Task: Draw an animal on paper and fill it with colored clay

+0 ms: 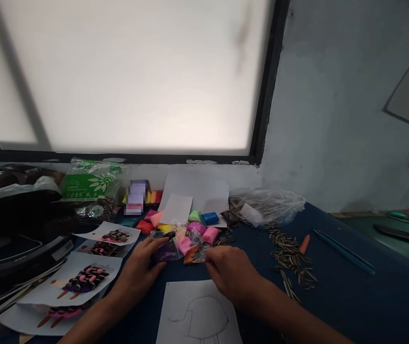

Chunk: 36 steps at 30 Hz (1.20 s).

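Observation:
My left hand (143, 267) curls around a packet of purple clay (167, 252), thumb at its near side and fingers over its far side. My right hand (231, 272) is closed, knuckles up, beside a crumpled clear wrapper with orange clay (193, 255); what its fingertips pinch, if anything, is hidden. Between and beyond the hands lie several colourful clay packets, among them pink (211, 234), blue (209, 218) and red (145, 226). Below the hands, a white sheet (176, 296) bears a pencil outline of a rounded body with a pointed head and legs.
At left are sheets with seed-covered figures (86, 279), black shoes (18, 205) and a green seed bag (90, 181). Loose sunflower seeds (286, 251), an orange stick of clay (304, 244), blue tweezers (344, 251) and a clear plastic bag (276, 203) lie at right.

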{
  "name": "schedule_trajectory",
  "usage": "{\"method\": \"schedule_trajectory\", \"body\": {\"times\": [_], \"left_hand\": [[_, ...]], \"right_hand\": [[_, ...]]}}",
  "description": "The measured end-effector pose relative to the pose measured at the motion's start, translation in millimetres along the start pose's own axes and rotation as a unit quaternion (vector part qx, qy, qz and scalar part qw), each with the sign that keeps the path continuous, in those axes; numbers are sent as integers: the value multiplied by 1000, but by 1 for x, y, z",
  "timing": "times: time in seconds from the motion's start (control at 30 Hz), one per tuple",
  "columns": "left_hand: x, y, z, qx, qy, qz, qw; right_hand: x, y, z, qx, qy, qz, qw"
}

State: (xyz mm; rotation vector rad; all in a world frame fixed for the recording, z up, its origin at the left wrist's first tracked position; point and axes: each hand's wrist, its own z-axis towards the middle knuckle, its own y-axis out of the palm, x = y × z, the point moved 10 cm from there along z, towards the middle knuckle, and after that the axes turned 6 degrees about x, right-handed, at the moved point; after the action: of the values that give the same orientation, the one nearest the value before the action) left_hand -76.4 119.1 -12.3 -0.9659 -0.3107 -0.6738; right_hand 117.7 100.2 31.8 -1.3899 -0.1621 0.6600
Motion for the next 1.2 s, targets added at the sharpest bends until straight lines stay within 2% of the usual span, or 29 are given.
{"method": "schedule_trajectory", "body": {"times": [0.17,0.3,0.5,0.53,0.6,0.73,0.8,0.87,1.07,1.2], "left_hand": [[13,-5,-6,2,-26,-62,998],[29,-10,-16,-5,-33,-110,993],[57,-9,-30,0,-20,-196,980],[62,-8,-32,2,-25,-209,978],[62,-12,-35,28,-76,-251,965],[56,2,-40,-42,-213,-364,905],[58,10,-40,-108,-233,-386,886],[58,15,-39,-150,-237,-393,876],[50,23,-40,-161,-260,-406,861],[45,25,-41,-152,-265,-403,863]], "right_hand": [[0,7,8,8,4,58,998],[-2,8,7,8,7,152,988],[-15,14,4,-34,-20,337,941],[-16,16,4,-40,-17,363,931],[-17,20,4,-42,-9,413,910],[-20,17,2,-38,1,490,871],[-23,13,1,-36,3,513,857],[-23,9,1,-31,5,526,850],[-20,10,4,-53,7,530,846],[-16,15,4,-65,17,529,846]]}}
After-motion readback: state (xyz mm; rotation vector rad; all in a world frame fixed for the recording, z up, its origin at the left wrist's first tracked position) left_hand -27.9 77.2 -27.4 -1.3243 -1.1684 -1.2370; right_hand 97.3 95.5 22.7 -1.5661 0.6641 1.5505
